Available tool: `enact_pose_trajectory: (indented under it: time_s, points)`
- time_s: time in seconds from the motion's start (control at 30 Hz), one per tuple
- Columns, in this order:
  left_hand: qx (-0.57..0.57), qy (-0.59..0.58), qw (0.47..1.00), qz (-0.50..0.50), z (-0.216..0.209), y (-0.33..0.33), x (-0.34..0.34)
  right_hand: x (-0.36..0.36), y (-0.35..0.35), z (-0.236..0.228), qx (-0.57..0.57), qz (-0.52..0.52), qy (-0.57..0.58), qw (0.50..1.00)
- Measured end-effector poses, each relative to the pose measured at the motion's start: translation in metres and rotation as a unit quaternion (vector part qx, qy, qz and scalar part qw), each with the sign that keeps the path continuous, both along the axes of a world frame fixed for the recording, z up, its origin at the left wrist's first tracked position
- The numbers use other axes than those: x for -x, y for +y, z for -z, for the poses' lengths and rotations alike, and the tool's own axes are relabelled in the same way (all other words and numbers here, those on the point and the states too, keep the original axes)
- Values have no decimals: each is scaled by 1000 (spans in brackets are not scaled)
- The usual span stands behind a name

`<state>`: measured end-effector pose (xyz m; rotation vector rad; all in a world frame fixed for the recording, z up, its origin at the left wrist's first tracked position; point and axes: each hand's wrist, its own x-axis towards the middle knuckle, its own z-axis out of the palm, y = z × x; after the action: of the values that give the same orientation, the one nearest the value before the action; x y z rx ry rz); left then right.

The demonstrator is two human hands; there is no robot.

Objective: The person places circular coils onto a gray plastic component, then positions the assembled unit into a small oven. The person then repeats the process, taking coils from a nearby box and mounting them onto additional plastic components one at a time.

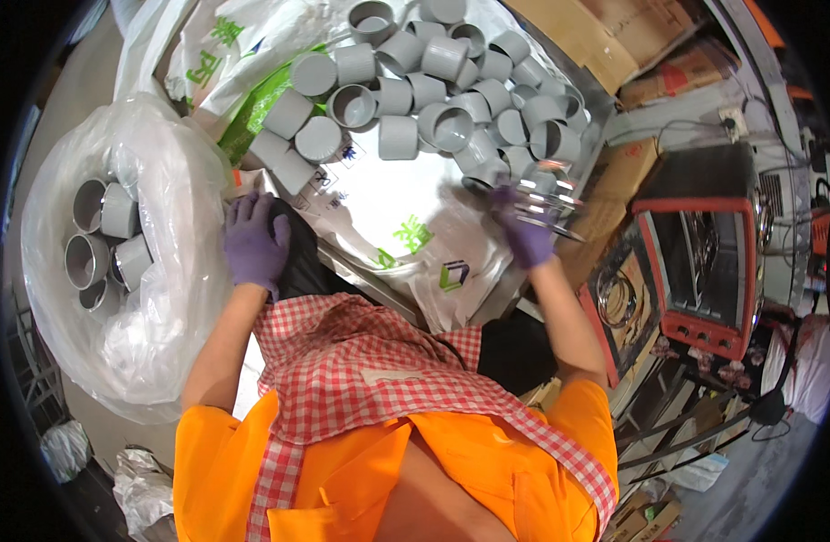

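My left hand (253, 242), in a purple glove, lies on my dark-clad leg with its fingers stretched out and holds nothing. To its left stands a clear plastic bag (176, 262) with several grey cups (119, 210) inside. My right hand (526, 230), also gloved in purple, is at the right of the work surface. It is closed on a shiny silver piece (549, 187) with ring-like edges, blurred by motion, so I cannot make out its kind. Just beyond it, many grey ribbed cups (397, 138) lie heaped on white printed plastic sheeting (379, 194), some upright, some tipped.
A red-framed oven (699, 271) with its door hanging down stands at the right, next to cardboard (627, 172). More cardboard boxes (578, 36) are at the far right. Cables (695, 452) run low on the right. Crumpled plastic (142, 488) lies at the lower left.
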<state>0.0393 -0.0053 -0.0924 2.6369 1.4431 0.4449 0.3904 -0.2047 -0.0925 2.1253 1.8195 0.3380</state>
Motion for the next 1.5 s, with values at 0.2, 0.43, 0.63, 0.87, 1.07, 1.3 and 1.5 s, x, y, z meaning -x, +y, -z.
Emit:
enact_pose_trajectory:
  time_s: [0.2, 0.43, 0.63, 0.87, 1.07, 1.3, 1.5]
  points:
    - [-19, -18, 996, 80, -7, 11, 2, 39, 166, 141, -5, -35, 323, 946]
    - [60, -14, 997, 51, -17, 52, 18, 23, 251, 172, 146, -128, 124, 973]
    - [59, -49, 996, 56, -9, 75, 29, 30, 219, 130, 90, 9, 245, 965]
    - [25, -309, 895, 320, -29, 42, 16, 158, 99, -27, 21, 214, 749, 627]
    - [120, -255, 867, 411, -74, -16, 16, 218, 35, -85, 122, 192, 751, 619]
    - [191, -244, 847, 432, -59, -34, 67, 236, -9, -56, -2, 135, 803, 581]
    - [336, -259, 786, 450, -32, -48, 72, 257, -19, -65, 2, 122, 787, 604]
